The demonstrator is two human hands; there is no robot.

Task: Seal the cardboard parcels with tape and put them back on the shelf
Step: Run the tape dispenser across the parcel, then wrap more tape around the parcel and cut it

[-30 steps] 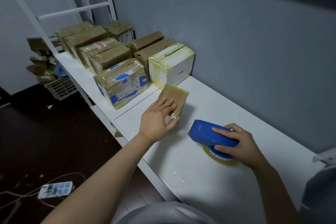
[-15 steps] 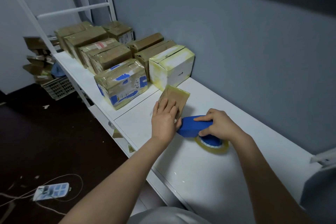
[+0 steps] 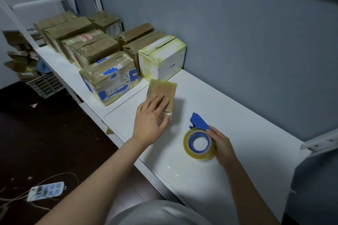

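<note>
Pulling the tape dispenser (image 3: 198, 134) clear in a gripping right hand (image 3: 222, 144), presses the small parcel (image 3: 164, 91) flat-palmed with the left hand (image 3: 151, 117), seemingly sealed.

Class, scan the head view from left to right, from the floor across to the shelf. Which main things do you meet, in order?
power strip → blue-patched parcel → left hand → tape dispenser → right hand

Blue tape dispenser (image 3: 199, 121) with yellowish clear tape roll (image 3: 199, 144), brown flat parcel (image 3: 162, 92), white box (image 3: 162, 59) with yellowed tape, brown parcel (image 3: 109, 76) with blue patches, white shelf (image 3: 228, 115), grey-blue wall (image 3: 237, 33)
</note>
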